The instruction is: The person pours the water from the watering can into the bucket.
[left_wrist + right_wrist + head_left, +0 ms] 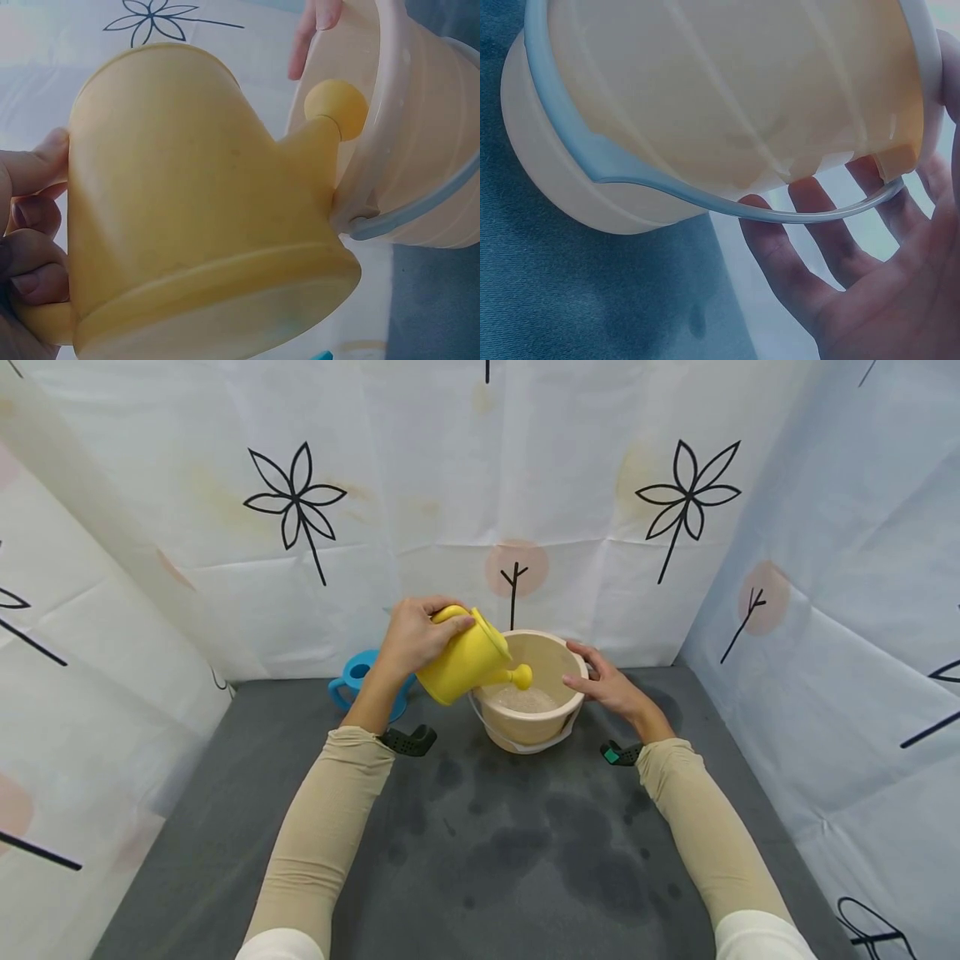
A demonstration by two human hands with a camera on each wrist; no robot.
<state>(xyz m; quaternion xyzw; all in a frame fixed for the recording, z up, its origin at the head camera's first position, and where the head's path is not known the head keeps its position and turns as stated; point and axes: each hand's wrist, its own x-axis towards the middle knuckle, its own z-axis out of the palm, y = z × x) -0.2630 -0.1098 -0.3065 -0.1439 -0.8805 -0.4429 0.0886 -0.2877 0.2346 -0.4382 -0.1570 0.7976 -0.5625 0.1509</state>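
Observation:
My left hand grips the handle of a yellow watering can, thumb by its top rim. Tipped to the right, the can has its round spout head over the mouth of a cream bucket. Sand-like, pale contents or water show at the bucket's bottom; I cannot tell which. The bucket stands on the dark table. My right hand holds its right rim, with fingers spread along the outer wall behind the hanging bail handle.
A blue watering can stands behind my left wrist, partly hidden by it. Dark wet patches mark the grey table surface. White printed cloth walls off the back and both sides.

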